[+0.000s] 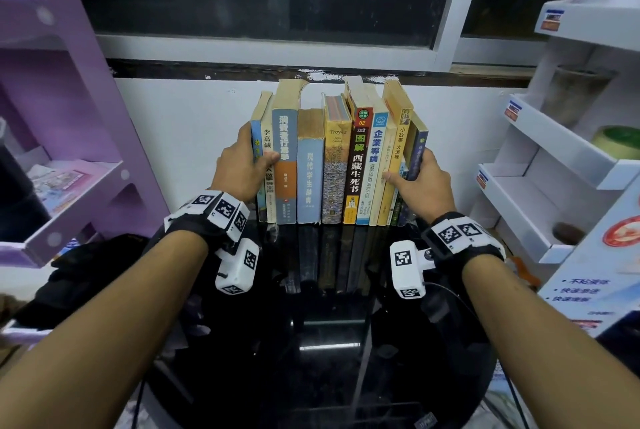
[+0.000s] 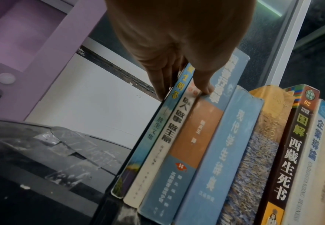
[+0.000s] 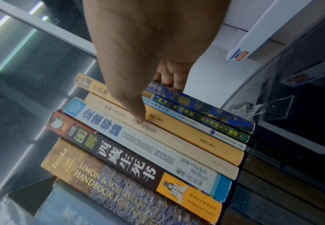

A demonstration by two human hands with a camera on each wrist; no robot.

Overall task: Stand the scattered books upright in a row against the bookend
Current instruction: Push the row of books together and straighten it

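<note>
While the row of books (image 1: 337,165) is pressed from both ends on the black glass table (image 1: 329,318), a collapse is judged possible if either hand is released early, since a clear bookend (image 3: 269,109) is made out only at the right end. At the left end, no support can be identified. The left hand (image 1: 242,169) is clamped on the outer left books, fingers behind, thumb on the spines. The right hand (image 1: 414,181) is wrapped round the dark blue end book (image 1: 417,155), thumb across the neighbouring spines.
</note>
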